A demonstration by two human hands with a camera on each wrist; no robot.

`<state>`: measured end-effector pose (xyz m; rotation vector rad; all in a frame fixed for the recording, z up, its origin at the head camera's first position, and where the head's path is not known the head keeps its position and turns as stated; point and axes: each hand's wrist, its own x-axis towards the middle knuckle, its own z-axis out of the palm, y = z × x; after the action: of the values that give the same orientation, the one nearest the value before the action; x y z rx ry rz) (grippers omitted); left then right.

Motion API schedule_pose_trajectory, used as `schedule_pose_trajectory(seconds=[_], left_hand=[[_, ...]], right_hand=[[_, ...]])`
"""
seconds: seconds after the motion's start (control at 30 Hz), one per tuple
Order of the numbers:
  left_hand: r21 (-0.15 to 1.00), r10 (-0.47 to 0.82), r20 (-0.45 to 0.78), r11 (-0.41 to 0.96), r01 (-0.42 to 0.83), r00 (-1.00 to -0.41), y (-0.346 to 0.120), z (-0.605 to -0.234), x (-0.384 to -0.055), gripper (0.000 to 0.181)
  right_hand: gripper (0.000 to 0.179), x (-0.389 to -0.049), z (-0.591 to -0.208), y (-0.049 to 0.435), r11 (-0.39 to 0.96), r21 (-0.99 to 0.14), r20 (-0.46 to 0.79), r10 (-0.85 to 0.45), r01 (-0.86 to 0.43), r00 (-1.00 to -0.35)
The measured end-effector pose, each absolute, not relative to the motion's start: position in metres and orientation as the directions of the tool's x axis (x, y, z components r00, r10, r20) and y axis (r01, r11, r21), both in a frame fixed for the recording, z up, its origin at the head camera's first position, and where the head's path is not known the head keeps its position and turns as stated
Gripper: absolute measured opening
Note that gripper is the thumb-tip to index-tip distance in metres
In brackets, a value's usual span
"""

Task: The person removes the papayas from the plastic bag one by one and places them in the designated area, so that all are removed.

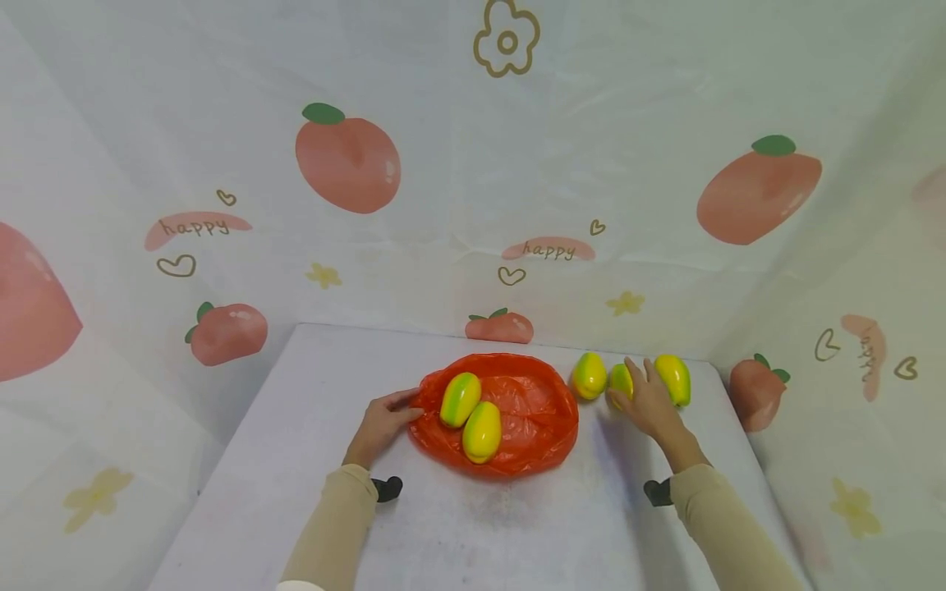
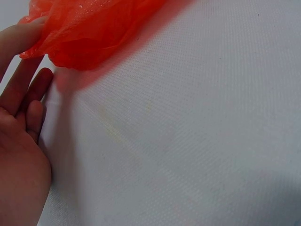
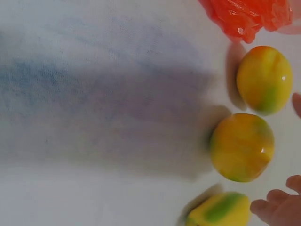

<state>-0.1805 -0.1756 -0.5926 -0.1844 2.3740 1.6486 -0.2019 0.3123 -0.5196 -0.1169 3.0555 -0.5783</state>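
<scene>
A: L hand, state?

B: L hand (image 1: pixel 378 425) grips the L rim of the red plastic bag (image 1: pixel 532 402): film pinched btwn digits, remaining fingers loosely bent (L wrist view).

A: Bag pos. & contents?

B: Approx. ctr. of white table (image 1: pixel 310 410), mouth up, spread wide. Inside, L part: two yellow-green mango-shaped fruits, i.e. rear fruit (image 1: pixel 461 400) & front fruit (image 1: pixel 483 432), lying close together, the front one slightly to the R.

A: R hand?

B: R hand (image 1: pixel 654 408), R of bag, fingers spread & released, nothing grasped. It straddles the middle fruit (image 3: pixel 242 147). R wrist view: one fingertip near the bag-side fruit (image 3: pixel 264 80), others right by the outer fruit (image 3: pixel 223 209); contact w/ the latter, can't tell.

A: Layout of that trio?

B: Same yellow-green type, in a row at the table's far R. Bag-side one just beside the bag rim; outer one nearest the table's R edge.

A: Surroundings?

B: Beige sleeves (image 1: pixel 332 525), w/ a black mount (image 1: pixel 388 489) at the L cuff & a like one at the R. Behind: white backdrop (image 1: pixel 436 123) w/ printed peaches, flowers, hearts & the word "happy".
</scene>
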Motion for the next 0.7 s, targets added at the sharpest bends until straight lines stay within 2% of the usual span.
schedule_pose_trajectory(seconds=[0.13, 0.37, 0.7], left_hand=[[0.905, 0.035, -0.268, 0.351, -0.239, -0.963, -0.176, -0.593, -0.181, 0.046], [0.907, 0.041, -0.26, 0.353, -0.23, -0.965, -0.175, -0.592, -0.18, 0.046], [0.906, 0.053, -0.267, 0.355, -0.232, -0.962, -0.177, -0.592, -0.181, 0.047]], right_hand=[[0.086, -0.203, -0.515, 0.306, 0.94, -0.339, -0.065, -0.062, -0.036, -0.996], [0.096, -0.199, -0.508, 0.291, 0.968, -0.239, -0.063, -0.095, -0.078, -0.993], [0.098, -0.195, -0.494, 0.262, 0.959, -0.25, -0.053, -0.152, -0.135, -0.987]])
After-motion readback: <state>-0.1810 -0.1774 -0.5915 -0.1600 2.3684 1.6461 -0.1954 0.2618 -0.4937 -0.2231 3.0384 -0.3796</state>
